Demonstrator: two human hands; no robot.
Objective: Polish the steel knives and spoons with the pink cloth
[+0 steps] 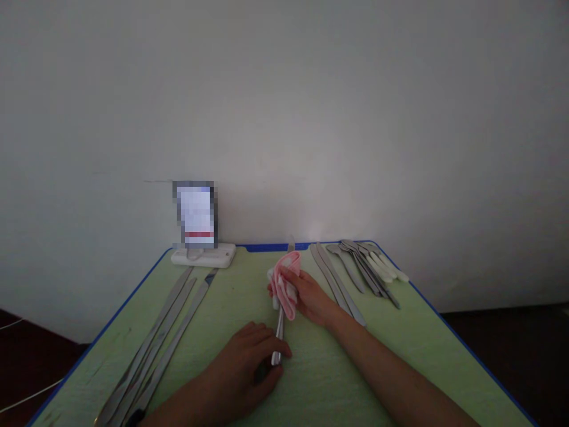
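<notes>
In the middle of the head view a metal table knife point(279, 332) points away from me, its tip showing beyond the cloth. My left hand point(246, 367) grips the handle end between thumb and fingers. A pink and white cloth point(288, 284) is folded around the blade, and my right hand point(309, 293) is closed on it. The cloth hides the middle of the knife and some of my right fingertips. Left of my left hand lie several long metal knives point(162, 332), side by side. Two more knives point(335, 281) lie to the right of my right hand.
A white power strip point(203, 256) stands at the back left of the green table point(240, 296), with a phone-like lit screen point(195, 213) above it. Back right are several metal spoons point(367, 267) and white-handled utensils point(389, 267). A pale wall point(284, 118) rises behind the blue table edge.
</notes>
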